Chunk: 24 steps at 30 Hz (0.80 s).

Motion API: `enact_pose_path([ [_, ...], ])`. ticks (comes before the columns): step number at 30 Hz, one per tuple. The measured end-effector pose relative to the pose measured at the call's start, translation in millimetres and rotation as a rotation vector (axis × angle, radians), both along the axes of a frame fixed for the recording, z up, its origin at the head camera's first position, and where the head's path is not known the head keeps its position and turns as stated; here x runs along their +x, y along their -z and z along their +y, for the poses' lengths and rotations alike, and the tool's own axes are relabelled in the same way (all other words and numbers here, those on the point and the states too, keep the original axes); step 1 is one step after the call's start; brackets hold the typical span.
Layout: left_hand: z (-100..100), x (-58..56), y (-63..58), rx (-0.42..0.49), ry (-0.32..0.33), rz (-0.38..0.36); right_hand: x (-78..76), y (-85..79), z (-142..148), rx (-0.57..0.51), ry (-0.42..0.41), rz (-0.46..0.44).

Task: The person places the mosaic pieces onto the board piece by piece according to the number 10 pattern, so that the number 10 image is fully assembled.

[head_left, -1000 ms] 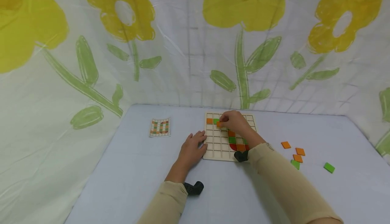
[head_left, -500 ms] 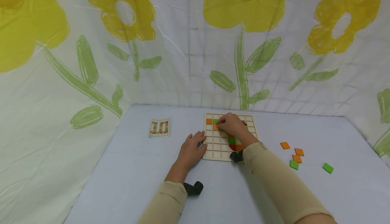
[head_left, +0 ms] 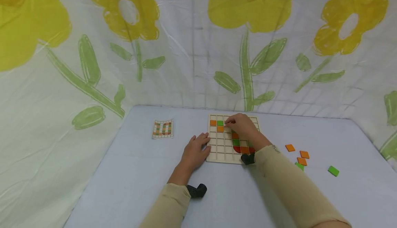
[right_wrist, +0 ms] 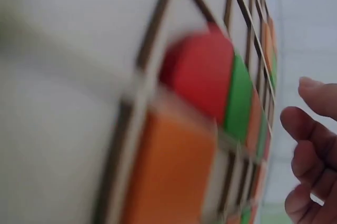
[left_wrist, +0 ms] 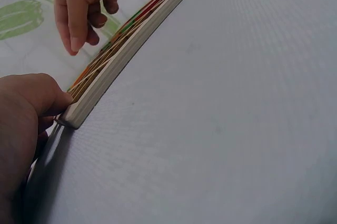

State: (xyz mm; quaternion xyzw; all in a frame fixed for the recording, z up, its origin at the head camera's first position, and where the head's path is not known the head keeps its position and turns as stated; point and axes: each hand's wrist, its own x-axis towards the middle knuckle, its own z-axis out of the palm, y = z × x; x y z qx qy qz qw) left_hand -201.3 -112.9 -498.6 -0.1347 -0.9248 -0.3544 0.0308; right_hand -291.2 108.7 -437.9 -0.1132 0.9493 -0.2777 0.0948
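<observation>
A light wooden grid board (head_left: pixel 221 148) lies on the table with orange, green and red tiles in some cells. My left hand (head_left: pixel 194 152) rests at its left edge, fingers spread; in the left wrist view the thumb (left_wrist: pixel 50 95) touches the frame near a corner. Over the board's upper part hovers my right hand (head_left: pixel 242 125), nothing between its loosely bent fingers. Just left of its fingertips an orange tile (head_left: pixel 220 129) sits below a green tile (head_left: pixel 220 122). Red rounded tiles (right_wrist: pixel 208 76) show close up in the right wrist view. That hand hides some upper cells.
A small printed card with a coloured grid pattern (head_left: pixel 162 129) lies left of the board. Right of it are loose orange tiles (head_left: pixel 289 148) and green tiles (head_left: pixel 333 171), one partly behind the right sleeve. A flower-printed cloth (head_left: pixel 192 66) hangs behind the table.
My right hand has set the orange tile into the cell under the green one, let go, and drawn slightly right and up. My left hand has stayed at the board's edge.
</observation>
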Motion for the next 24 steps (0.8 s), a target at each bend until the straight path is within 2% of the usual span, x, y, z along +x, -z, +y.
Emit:
enact_pose_path([
  [5,-0.1,-0.5,-0.2,0.005,-0.007,-0.003,0.4,-6.8,33.6,0.011,0.021,0.026],
  [10,-0.2,0.2,0.1,0.011,-0.006,0.001,2.1,-9.2,78.4,0.076,0.072,0.009],
  [19,0.4,2.3,-1.9,0.004,-0.005,0.019,19.7,-14.4,148.7,0.216,0.086,-0.131],
  [24,0.4,2.3,-2.2,-0.004,-0.003,0.026,29.1,-18.5,181.2,0.252,0.048,-0.19],
])
